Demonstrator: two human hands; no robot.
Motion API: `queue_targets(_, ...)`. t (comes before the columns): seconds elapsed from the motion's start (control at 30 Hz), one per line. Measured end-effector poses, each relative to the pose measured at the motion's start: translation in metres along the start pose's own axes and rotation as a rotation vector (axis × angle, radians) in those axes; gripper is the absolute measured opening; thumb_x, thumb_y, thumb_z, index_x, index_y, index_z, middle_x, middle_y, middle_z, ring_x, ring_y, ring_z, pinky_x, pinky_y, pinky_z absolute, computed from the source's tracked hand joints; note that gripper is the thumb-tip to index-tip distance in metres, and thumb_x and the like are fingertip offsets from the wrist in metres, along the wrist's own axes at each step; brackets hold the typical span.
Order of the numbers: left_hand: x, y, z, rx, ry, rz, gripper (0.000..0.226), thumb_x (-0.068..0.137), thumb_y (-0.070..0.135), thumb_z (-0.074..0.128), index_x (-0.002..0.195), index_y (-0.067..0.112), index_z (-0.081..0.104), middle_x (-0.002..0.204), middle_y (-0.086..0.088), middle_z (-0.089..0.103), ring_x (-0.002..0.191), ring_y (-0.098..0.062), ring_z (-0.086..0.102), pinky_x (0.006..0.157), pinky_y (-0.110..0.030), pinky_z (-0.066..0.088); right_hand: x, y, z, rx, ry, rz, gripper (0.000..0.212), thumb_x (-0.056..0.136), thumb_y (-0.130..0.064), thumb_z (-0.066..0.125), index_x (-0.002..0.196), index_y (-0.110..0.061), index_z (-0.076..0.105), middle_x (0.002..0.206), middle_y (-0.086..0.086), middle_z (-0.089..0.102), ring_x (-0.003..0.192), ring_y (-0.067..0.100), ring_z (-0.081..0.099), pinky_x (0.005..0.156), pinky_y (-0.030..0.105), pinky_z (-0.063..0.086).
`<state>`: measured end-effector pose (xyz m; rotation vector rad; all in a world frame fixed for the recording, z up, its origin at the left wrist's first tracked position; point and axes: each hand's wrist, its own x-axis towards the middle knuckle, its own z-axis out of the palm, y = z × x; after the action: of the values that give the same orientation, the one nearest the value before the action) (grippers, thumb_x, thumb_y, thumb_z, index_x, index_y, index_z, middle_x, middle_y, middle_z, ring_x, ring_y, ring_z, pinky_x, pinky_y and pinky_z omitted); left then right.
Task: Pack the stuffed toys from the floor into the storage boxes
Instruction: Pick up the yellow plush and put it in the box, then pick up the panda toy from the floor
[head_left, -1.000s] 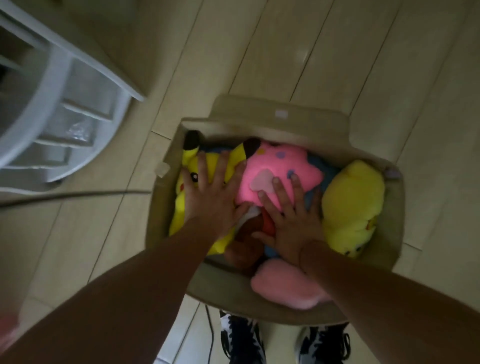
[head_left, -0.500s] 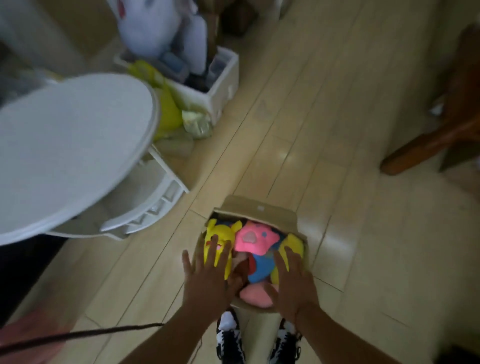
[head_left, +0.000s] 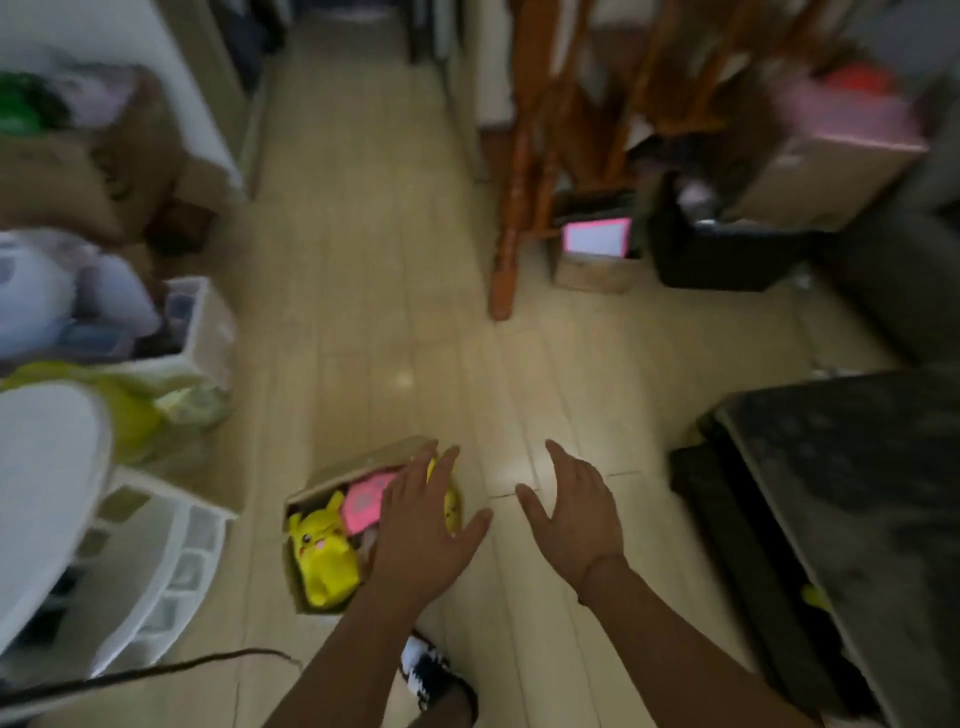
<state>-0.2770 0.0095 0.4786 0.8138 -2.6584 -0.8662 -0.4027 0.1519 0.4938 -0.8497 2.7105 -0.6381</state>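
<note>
A small cardboard box (head_left: 306, 498) sits on the wooden floor, low and left of centre, filled with stuffed toys. A yellow plush (head_left: 323, 553) lies at its near left and a pink plush (head_left: 366, 500) behind it. My left hand (head_left: 423, 525) hovers open above the box's right side, fingers spread, hiding part of the toys. My right hand (head_left: 576, 512) is open too, raised over bare floor to the right of the box, holding nothing.
A white round table (head_left: 41, 483) and white drawer unit (head_left: 156, 566) stand at the left. A white bin (head_left: 200, 332) with plush toys sits behind them. Wooden chair legs (head_left: 511, 244), a dark crate (head_left: 727, 254) and a black cabinet (head_left: 852, 499) are on the right.
Both hands have lifted off the toys in the box. The view has risen and tilted up, so the box looks smaller and more of the room shows. My right hand moved right.
</note>
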Motion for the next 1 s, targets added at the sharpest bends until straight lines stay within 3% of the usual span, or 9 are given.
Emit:
queue_targets(0.1, -0.023, 0.076, 0.014, -0.048, -0.037, 0.142, 0.08, 0.079, 0.067, 0.047, 0.143, 0.02, 0.044, 0.152, -0.006, 0.038, 0.138, -0.028, 0.04, 0.109, -0.05, 0.037, -0.069, 0.055, -0.05, 0.06, 0.121, 0.127, 0.076, 0.087, -0.068, 0.021, 0.15, -0.024, 0.02, 0.15, 0.0, 0.036, 0.142, 0.024, 0.024, 0.117, 0.037, 0.021)
queue_targets(0.2, -0.066, 0.168, 0.04, -0.121, -0.142, 0.269, 0.082, 0.075, 0.068, 0.047, 0.143, 0.02, 0.045, 0.151, -0.005, 0.039, 0.14, -0.022, 0.035, 0.114, -0.038, 0.03, -0.164, 0.11, -0.106, 0.093, 0.278, 0.332, 0.067, 0.094, -0.059, 0.033, 0.15, -0.024, 0.022, 0.153, 0.0, 0.033, 0.144, 0.024, 0.017, 0.118, 0.038, 0.017)
queue_targets(0.27, -0.104, 0.234, 0.063, -0.196, -0.23, 0.39, 0.08, 0.076, 0.066, 0.049, 0.142, 0.021, 0.046, 0.149, -0.004, 0.042, 0.14, -0.019, 0.035, 0.114, -0.034, 0.029, -0.236, 0.148, -0.142, 0.114, 0.395, 0.47, 0.064, 0.094, -0.057, 0.036, 0.148, -0.023, 0.028, 0.147, 0.001, 0.041, 0.14, 0.024, 0.028, 0.115, 0.038, 0.026)
queue_targets(0.37, -0.181, 0.325, 0.095, -0.274, -0.43, 0.591, 0.076, 0.078, 0.061, 0.05, 0.14, 0.018, 0.048, 0.148, -0.005, 0.044, 0.14, -0.018, 0.035, 0.116, -0.035, 0.029, -0.354, 0.191, -0.177, 0.238, 0.525, 0.741, 0.056, 0.093, -0.054, 0.044, 0.141, -0.025, 0.037, 0.129, -0.001, 0.059, 0.121, 0.021, 0.052, 0.095, 0.032, 0.044)
queue_targets(0.47, -0.265, 0.386, 0.12, -0.316, -0.635, 0.746, 0.074, 0.078, 0.061, 0.052, 0.14, 0.021, 0.048, 0.15, 0.001, 0.041, 0.14, -0.011, 0.033, 0.115, -0.027, 0.025, -0.465, 0.212, -0.193, 0.338, 0.672, 0.978, 0.047, 0.092, -0.048, 0.049, 0.134, -0.026, 0.044, 0.103, -0.008, 0.064, 0.108, 0.018, 0.06, 0.083, 0.028, 0.044)
queue_targets(0.6, -0.364, 0.422, 0.147, -0.37, -0.889, 0.891, 0.078, 0.075, 0.066, 0.049, 0.142, 0.026, 0.046, 0.152, 0.008, 0.036, 0.14, -0.003, 0.027, 0.117, -0.03, 0.025, -0.59, 0.203, -0.183, 0.379, 0.901, 1.236, 0.049, 0.091, -0.049, 0.05, 0.135, -0.026, 0.044, 0.097, -0.014, 0.061, 0.099, 0.013, 0.061, 0.084, 0.028, 0.047)
queue_targets(0.73, -0.457, 0.442, 0.165, -0.402, -1.072, 0.992, 0.077, 0.074, 0.065, 0.052, 0.136, 0.018, 0.053, 0.144, 0.003, 0.046, 0.136, -0.012, 0.039, 0.115, -0.039, 0.032, -0.691, 0.174, -0.16, 0.433, 1.113, 1.43, 0.053, 0.09, -0.048, 0.052, 0.138, -0.032, 0.037, 0.108, -0.009, 0.062, 0.098, 0.014, 0.062, 0.088, 0.035, 0.05)
queue_targets(0.9, -0.561, 0.457, 0.171, -0.325, -1.296, 1.047, 0.076, 0.073, 0.066, 0.05, 0.138, 0.026, 0.048, 0.147, 0.005, 0.041, 0.137, -0.008, 0.036, 0.116, -0.038, 0.031, -0.786, 0.154, -0.138, 0.37, 1.23, 1.595, 0.055, 0.089, -0.05, 0.051, 0.139, -0.033, 0.033, 0.111, -0.007, 0.064, 0.096, 0.014, 0.063, 0.08, 0.028, 0.047)
queue_targets(1.0, -0.619, 0.469, 0.178, -0.276, -1.366, 1.122, 0.078, 0.073, 0.068, 0.047, 0.141, 0.03, 0.042, 0.15, 0.009, 0.035, 0.139, -0.006, 0.029, 0.116, -0.034, 0.028, -0.831, 0.156, -0.133, 0.409, 1.221, 1.634, 0.057, 0.088, -0.053, 0.049, 0.139, -0.036, 0.03, 0.109, -0.009, 0.063, 0.095, 0.013, 0.062, 0.079, 0.026, 0.045)
